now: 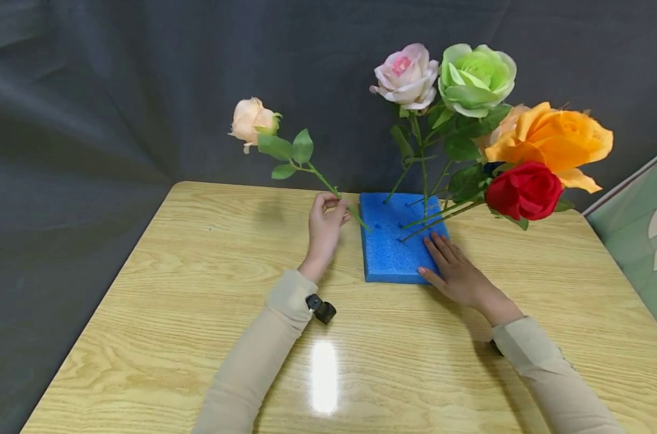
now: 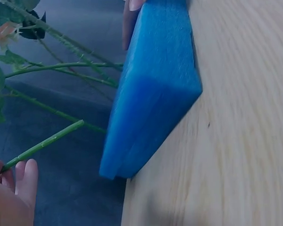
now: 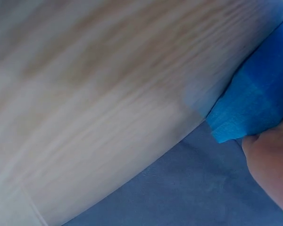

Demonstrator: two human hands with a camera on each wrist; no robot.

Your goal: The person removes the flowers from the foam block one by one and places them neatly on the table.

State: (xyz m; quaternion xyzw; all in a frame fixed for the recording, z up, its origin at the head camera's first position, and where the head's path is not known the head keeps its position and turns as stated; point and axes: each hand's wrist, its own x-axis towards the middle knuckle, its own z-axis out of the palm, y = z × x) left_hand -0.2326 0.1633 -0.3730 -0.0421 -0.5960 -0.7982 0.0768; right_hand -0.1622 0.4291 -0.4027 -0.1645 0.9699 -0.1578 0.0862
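My left hand (image 1: 326,229) pinches the green stem of a pale peach rose (image 1: 252,122) whose bloom leans to the upper left. In the left wrist view the stem's cut end (image 2: 75,126) is in the air, apart from the blue foam block (image 2: 151,103). My right hand (image 1: 458,274) rests with spread fingers on the right front part of the foam block (image 1: 396,265). Standing in the block are a pink-white rose (image 1: 407,78), a green rose (image 1: 476,78), an orange rose (image 1: 562,141) and a red rose (image 1: 524,190). Another peach bloom is partly hidden behind the orange one.
The block lies near the back edge of a wooden table (image 1: 198,289). Behind hangs a dark grey cloth (image 1: 144,90). A pale green panel (image 1: 638,241) stands at the right. The inserted blooms overhang the table's right rear.
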